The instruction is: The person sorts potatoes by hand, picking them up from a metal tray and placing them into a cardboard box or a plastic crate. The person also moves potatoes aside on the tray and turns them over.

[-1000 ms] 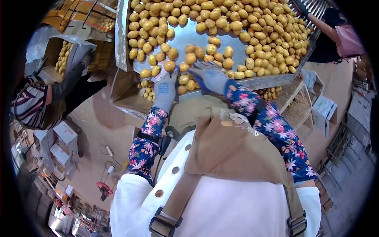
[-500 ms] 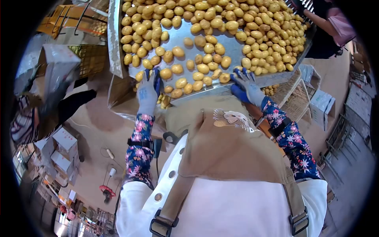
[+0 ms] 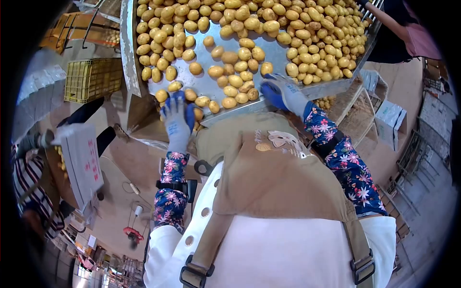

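Many yellow-brown potatoes [image 3: 314, 43] lie on a sloping metal tray [image 3: 210, 57], with a looser group [image 3: 237, 72] near its front edge. My left hand [image 3: 178, 122], in a grey and blue glove, is at the tray's lower left corner. Its fingers are spread over and beside a few potatoes, and it grips none. Toward the middle of the front edge, my gloved right hand [image 3: 288, 96] reaches in flat with fingers stretched out, next to the loose group. Its palm side is partly hidden.
Below the corner, a carton [image 3: 139, 113] with a plastic liner is partly visible. At left a person in a striped top holds a white box [image 3: 79, 163] with potatoes inside. A yellow crate [image 3: 91, 79] stands behind. Another person's arm [image 3: 391, 21] reaches in at upper right.
My right hand has moved left along the front edge, and fewer potatoes lie between my hands. My left hand has spread its fingers. The person at left has come nearer with the box.
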Motion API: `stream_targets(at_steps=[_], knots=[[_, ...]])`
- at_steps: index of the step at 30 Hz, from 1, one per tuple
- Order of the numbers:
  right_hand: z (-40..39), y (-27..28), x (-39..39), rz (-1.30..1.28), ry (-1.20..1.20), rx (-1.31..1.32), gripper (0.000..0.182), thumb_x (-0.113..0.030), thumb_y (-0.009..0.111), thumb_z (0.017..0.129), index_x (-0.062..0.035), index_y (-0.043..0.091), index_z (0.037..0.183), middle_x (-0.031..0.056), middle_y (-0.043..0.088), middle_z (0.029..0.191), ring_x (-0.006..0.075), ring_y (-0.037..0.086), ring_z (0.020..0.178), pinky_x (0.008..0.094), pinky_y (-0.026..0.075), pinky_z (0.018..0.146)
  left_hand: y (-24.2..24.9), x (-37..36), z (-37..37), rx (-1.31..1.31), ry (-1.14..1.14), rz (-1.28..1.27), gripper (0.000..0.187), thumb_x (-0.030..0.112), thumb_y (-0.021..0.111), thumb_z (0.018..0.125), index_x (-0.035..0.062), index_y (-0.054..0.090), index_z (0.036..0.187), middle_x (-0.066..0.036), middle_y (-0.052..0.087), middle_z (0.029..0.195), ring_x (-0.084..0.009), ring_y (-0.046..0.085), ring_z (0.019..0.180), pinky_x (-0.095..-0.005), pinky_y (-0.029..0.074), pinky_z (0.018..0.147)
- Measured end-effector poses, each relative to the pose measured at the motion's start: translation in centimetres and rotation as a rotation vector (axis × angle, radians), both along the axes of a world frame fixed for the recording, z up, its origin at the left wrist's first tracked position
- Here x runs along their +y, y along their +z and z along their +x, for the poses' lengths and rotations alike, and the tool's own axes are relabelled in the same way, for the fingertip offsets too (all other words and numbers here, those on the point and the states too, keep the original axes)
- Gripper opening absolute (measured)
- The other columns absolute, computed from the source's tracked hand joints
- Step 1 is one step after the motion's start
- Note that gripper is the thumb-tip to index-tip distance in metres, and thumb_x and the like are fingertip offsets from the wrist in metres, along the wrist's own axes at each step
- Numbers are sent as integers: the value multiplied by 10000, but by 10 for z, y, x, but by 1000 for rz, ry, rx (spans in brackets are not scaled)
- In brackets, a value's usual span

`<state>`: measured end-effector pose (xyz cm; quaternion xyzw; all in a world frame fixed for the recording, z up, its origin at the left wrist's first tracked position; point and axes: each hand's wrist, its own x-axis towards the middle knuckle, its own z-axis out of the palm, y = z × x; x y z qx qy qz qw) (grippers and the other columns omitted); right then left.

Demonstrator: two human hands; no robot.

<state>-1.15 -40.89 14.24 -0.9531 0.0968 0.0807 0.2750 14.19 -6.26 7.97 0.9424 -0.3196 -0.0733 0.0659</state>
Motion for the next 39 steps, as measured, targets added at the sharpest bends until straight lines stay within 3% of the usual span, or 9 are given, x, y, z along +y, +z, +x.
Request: stream_targets(at_steps=[3, 5, 8, 14, 20, 28, 30, 33, 39], knots=[[-17, 5, -14, -259, 212, -27, 320, -270, 567, 935, -77, 644, 1178, 194, 658, 1131, 380, 630, 1006, 413, 504, 867, 28, -5, 16, -42, 67, -108, 501, 317, 567, 928, 89, 528, 1373, -191, 486, 1421, -379, 440, 1317, -546, 265, 1120], [30, 54, -6, 191, -24, 746, 336, -322, 539, 934, -156, 649, 1204, 165, 609, 1267, 358, 626, 1069, 471, 491, 899, 39, -20, 14, -60, -8, -253, 445, 254, 561, 933, 98, 550, 1349, -197, 523, 1377, -381, 482, 1270, -508, 316, 1099], [36, 6, 18, 175, -21, 5, 303, -281, 524, 930, -153, 645, 1177, 182, 620, 1220, 352, 630, 1046, 501, 494, 847, 25, -46, 6, 240, -235, -371, 430, 216, 553, 932, 98, 553, 1346, -190, 547, 1350, -360, 512, 1242, -452, 377, 1068], [81, 1, 65, -116, 120, 551, 453, -304, 573, 880, -213, 530, 1321, 228, 573, 1217, 392, 628, 1028, 516, 487, 871, 27, -106, -6, 276, -621, -245, 393, 190, 599, 869, 69, 601, 1243, -141, 576, 1322, -326, 582, 1117, -455, 438, 988], [66, -13, 51, 143, -204, 308, 507, -383, 717, 788, -101, 585, 1189, 207, 640, 1079, 375, 619, 1034, 453, 487, 902, 25, -51, 3, 260, -170, -357, 336, 231, 581, 925, 72, 634, 1216, -147, 588, 1317, -357, 606, 1104, -446, 474, 954], [42, 19, -14, 1262, -787, 226, 277, -310, 604, 929, -46, 597, 1014, 36, 606, 816, 124, 574, 659, 266, 469, 594, 55, -79, 123, 3, -56, -681, 329, 173, 599, 923, 47, 634, 1225, -232, 627, 1214, -404, 601, 1122, -439, 473, 968], [27, 16, -33, 1224, -1106, 30, 261, -304, 617, 916, -53, 604, 990, 26, 602, 753, 107, 560, 627, 245, 450, 566, 47, -117, 168, -65, -14, -612, 439, 307, 564, 943, 95, 569, 1327, -238, 538, 1354, -435, 495, 1256, -474, 391, 1057], [2, 6, -55, 284, -711, 68, 232, -246, 606, 908, -23, 615, 973, 46, 607, 714, 155, 577, 631, 302, 473, 584, 41, -178, 207, 177, 264, -263, 742, 630, 477, 891, 239, 357, 1511, -190, 261, 1580, -471, 239, 1428, -573, 184, 1162], [37, -46, 42, 416, -335, 315, 317, -323, 550, 936, -41, 616, 1064, 244, 677, 948, 409, 662, 896, 484, 500, 786, 14, -182, 139, 8, 38, -223, 973, 677, 548, 828, 43, 278, 1515, -201, 334, 1531, -392, 283, 1432, -665, 153, 1120]])
